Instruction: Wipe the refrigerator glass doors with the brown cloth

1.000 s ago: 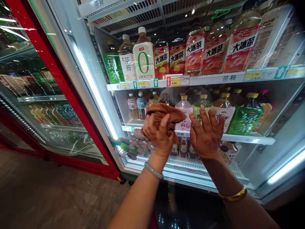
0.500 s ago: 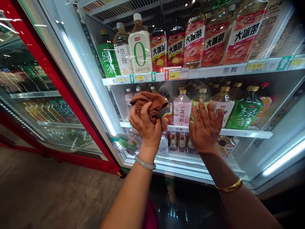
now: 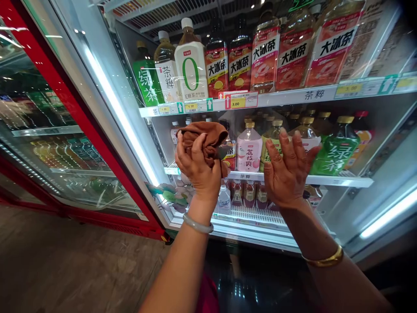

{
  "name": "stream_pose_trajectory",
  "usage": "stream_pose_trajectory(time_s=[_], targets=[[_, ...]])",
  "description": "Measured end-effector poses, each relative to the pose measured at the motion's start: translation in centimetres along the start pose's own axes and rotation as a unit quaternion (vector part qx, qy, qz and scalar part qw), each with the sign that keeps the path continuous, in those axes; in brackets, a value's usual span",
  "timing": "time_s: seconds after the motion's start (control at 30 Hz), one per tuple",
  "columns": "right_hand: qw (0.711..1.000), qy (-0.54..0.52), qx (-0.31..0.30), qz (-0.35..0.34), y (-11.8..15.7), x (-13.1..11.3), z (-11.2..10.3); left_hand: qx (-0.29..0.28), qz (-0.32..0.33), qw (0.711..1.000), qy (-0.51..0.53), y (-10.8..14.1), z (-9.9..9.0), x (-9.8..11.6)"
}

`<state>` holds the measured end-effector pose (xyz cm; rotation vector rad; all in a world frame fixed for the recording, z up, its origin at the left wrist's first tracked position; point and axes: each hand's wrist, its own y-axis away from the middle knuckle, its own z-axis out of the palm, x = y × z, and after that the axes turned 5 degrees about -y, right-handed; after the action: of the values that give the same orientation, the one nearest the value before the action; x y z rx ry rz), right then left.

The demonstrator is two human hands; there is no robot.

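Observation:
My left hand has its fingers wrapped round a bunched brown cloth, in front of the middle shelf. To its right, my right hand is raised with fingers spread and nothing held. Behind my right hand stand a yellow-green bottle and a bottle with a white label, both partly hidden. A pink bottle shows between my hands. Whether either hand touches the glass in front of the bottles, I cannot tell.
Large tea bottles line the upper shelf, whose edge carries price tags. Small bottles stand on the lowest shelf. At left, a red door frame slants beside another lit cooler. Grey floor lies below.
My right hand has moved slightly right, its fingers further apart. The cloth in my left hand has shifted a little and looks more spread on top.

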<state>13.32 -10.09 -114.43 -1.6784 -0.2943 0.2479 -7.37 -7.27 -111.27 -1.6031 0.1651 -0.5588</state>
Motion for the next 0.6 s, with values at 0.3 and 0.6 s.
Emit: stream_pose_trajectory(time_s=[0.3, 0.6], targets=[[0.998, 0.018, 0.025, 0.051, -0.7, 2.9, -0.6, -0.067, 0.163, 0.983, 0.059, 4.2, 0.3, 5.5], [0.999, 0.040, 0.014, 0.031, -0.5, 3.0, -1.0, 0.016, 0.023, 0.999, 0.044, -0.3, 1.1, 4.0]])
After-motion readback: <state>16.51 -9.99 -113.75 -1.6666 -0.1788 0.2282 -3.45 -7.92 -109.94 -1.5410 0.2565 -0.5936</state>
